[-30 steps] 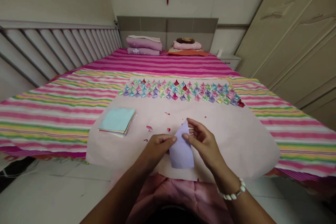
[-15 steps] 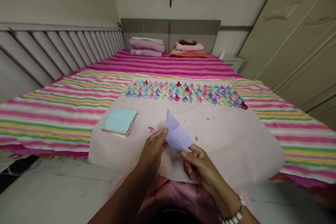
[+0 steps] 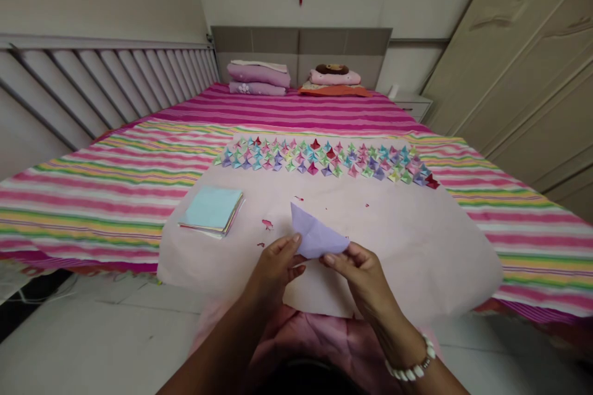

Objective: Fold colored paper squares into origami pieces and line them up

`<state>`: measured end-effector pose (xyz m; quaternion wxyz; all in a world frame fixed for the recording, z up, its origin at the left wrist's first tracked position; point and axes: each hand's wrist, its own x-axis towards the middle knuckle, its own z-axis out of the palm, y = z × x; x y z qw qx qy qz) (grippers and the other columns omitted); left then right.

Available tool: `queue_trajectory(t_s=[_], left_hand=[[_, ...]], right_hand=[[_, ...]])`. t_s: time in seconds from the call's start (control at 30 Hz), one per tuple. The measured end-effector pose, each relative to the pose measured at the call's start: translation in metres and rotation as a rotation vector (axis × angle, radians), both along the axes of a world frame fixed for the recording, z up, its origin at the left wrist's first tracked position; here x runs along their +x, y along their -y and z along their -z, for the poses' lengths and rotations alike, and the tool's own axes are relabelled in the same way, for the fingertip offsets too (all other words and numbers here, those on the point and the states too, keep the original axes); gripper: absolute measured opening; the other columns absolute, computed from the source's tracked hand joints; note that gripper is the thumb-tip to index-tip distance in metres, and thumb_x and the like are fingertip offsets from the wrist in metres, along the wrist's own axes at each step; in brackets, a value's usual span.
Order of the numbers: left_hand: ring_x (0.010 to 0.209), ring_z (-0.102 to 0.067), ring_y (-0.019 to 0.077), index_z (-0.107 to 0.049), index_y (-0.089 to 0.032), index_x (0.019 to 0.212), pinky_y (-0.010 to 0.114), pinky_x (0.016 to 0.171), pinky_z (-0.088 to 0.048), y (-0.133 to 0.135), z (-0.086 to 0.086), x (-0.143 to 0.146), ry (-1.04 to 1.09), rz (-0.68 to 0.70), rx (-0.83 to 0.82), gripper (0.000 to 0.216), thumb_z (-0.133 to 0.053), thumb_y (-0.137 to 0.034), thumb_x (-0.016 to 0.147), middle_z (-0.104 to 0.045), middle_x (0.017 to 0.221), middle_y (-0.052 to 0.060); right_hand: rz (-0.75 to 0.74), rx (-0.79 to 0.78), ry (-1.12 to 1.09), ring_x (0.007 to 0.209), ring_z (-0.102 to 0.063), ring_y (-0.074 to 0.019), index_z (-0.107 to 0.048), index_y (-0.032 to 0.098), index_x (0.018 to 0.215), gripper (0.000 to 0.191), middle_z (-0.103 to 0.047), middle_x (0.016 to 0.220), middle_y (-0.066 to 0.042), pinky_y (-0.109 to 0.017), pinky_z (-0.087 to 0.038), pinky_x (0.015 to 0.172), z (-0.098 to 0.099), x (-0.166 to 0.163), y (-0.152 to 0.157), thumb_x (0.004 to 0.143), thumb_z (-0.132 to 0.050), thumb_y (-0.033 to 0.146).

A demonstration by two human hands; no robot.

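A lilac sheet of origami paper (image 3: 317,236), creased and folded over, is held just above the pale paper sheet (image 3: 407,259) spread on the bed. My left hand (image 3: 280,259) pinches its left edge between thumb and fingers. At its lower right corner, my right hand (image 3: 359,268) grips it, thumb in front. Left of my hands lies a stack of square papers (image 3: 212,208) with a light blue one on top. Beyond them, several rows of small folded paper shapes (image 3: 312,168) in many colours stand along the far side of the sheet.
Small red paper scraps (image 3: 267,224) are scattered on the sheet. Under it is a striped bedspread (image 3: 92,197). Folded purple bedding (image 3: 258,78) and a pink stack (image 3: 334,78) rest by the headboard (image 3: 343,43). A slatted rail (image 3: 139,83) runs along the left.
The lilac paper has been turned and folded over into a flatter, roughly triangular shape. My right hand has moved up and slightly right with its corner. Further red scraps now show.
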<state>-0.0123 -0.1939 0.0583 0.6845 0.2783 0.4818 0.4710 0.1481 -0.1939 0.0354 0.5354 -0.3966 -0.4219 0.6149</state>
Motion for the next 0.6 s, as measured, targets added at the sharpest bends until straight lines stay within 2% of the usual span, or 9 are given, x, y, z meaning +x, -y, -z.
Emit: queue_trajectory(t_s=[0.17,0.27,0.37,0.5,0.6], left_hand=[[0.075,-0.066,0.0090,-0.065,-0.017,0.085,0.015,0.057,-0.043,0.005,-0.003,-0.004,-0.002,0.047,-0.052,0.028,-0.074,-0.041,0.073,-0.067,0.089,0.002],[0.072,-0.067,0.0072,-0.066,-0.017,0.086,0.014,0.055,-0.044,0.006,-0.003,-0.006,0.013,0.077,-0.073,0.022,-0.072,-0.037,0.077,-0.067,0.092,0.001],[0.072,-0.069,0.0093,-0.065,-0.016,0.084,0.016,0.059,-0.048,0.007,-0.002,-0.006,0.052,0.088,-0.089,0.021,-0.071,-0.035,0.078,-0.070,0.092,0.003],[0.070,-0.069,0.0112,-0.065,-0.014,0.080,0.018,0.062,-0.051,0.009,0.000,-0.004,0.103,0.112,-0.073,0.023,-0.074,-0.034,0.074,-0.074,0.088,0.007],[0.068,-0.069,0.0115,-0.065,-0.013,0.074,0.018,0.062,-0.051,0.009,0.002,-0.003,0.097,0.089,-0.019,0.025,-0.078,-0.033,0.069,-0.073,0.074,0.004]], right_hand=[[-0.004,0.062,0.021,0.080,-0.067,-0.0202,-0.074,0.022,0.089,0.024,-0.074,0.082,-0.003,-0.038,-0.050,0.085,-0.001,0.006,-0.005,0.067,-0.081,0.029],[0.001,0.097,0.054,0.081,-0.067,-0.0210,-0.073,0.023,0.087,0.022,-0.073,0.084,-0.003,-0.039,-0.050,0.086,-0.003,0.008,-0.007,0.067,-0.081,0.028],[0.022,0.141,0.087,0.084,-0.066,-0.0210,-0.073,0.022,0.087,0.020,-0.072,0.087,-0.004,-0.038,-0.051,0.084,-0.006,0.011,-0.008,0.069,-0.080,0.027],[0.038,0.201,0.082,0.088,-0.064,-0.0197,-0.073,0.021,0.088,0.019,-0.070,0.096,-0.005,-0.034,-0.052,0.085,-0.008,0.013,-0.009,0.070,-0.078,0.025],[0.061,0.177,0.018,0.096,-0.064,-0.0205,-0.071,0.024,0.100,0.032,-0.069,0.110,-0.006,-0.035,-0.051,0.089,-0.008,0.013,-0.009,0.069,-0.079,0.022]])
